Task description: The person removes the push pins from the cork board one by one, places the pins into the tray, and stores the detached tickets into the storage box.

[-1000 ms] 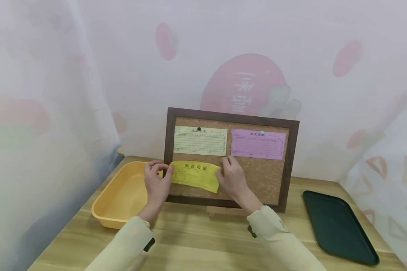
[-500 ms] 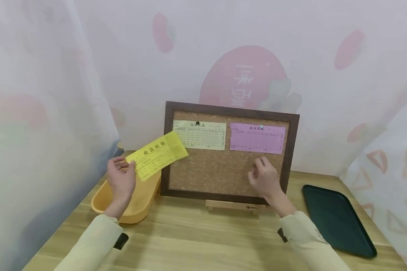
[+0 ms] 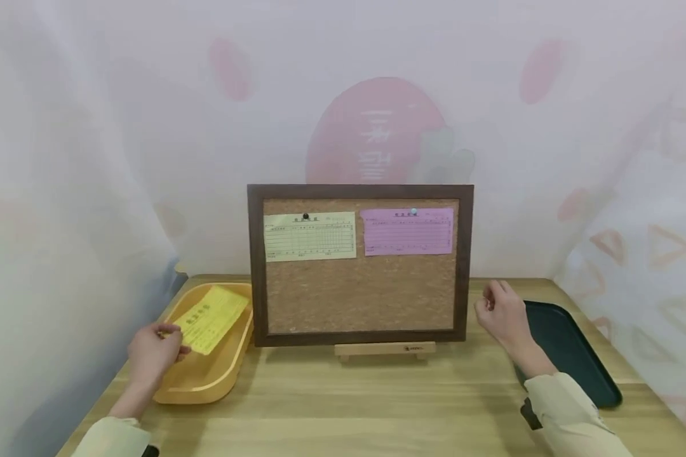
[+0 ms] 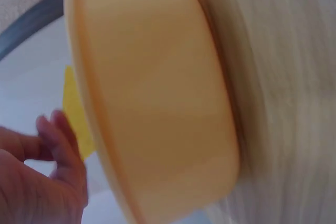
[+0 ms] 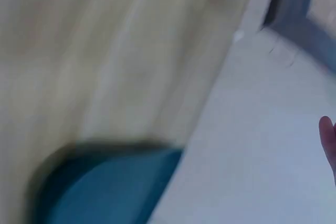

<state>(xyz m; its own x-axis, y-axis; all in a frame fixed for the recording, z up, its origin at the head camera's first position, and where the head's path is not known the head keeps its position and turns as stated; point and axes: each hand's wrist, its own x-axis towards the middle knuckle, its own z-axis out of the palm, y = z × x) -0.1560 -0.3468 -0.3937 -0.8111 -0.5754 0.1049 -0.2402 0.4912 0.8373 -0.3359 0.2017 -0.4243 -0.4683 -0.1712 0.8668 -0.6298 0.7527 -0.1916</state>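
Observation:
In the head view my left hand (image 3: 157,352) pinches the left end of a yellow receipt slip (image 3: 214,317). The slip is tilted above the yellow-orange plastic basin (image 3: 228,381). The left wrist view has the slip (image 4: 76,116) partly behind the rim of the basin (image 4: 152,98), beside my fingers (image 4: 60,140). My right hand (image 3: 505,320) is raised between the framed cork board (image 3: 360,295) and the dark green tray (image 3: 571,355). Its fingers are curled in toward the thumb; I see nothing between them. Only a fingertip (image 5: 328,140) shows in the right wrist view.
A pale green receipt (image 3: 310,238) with a black pushpin (image 3: 305,216) and a purple receipt (image 3: 408,235) with a pale blue pushpin (image 3: 414,211) hang on the board. A small wooden stand (image 3: 385,349) supports it on the wooden table (image 3: 331,406). Patterned curtains surround the table.
The yellow receipt slip has come off the lower left of the board and moved left and down over the basin in my left hand. My right hand has moved right, off the board.

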